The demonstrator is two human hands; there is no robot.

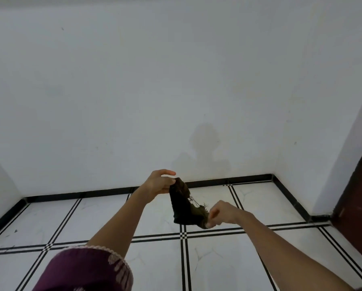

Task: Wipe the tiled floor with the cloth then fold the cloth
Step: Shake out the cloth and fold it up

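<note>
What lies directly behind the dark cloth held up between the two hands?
Behind the cloth you see white floor tiles with black double lines, the black skirting and the wall. The patch of tile right behind the cloth is covered.

You had no readable text, label, brand, number or sign anywhere in the head view. The pale embroidered marks on your purple fabric sleeve (96, 269) were pattern only, not letters.
</note>
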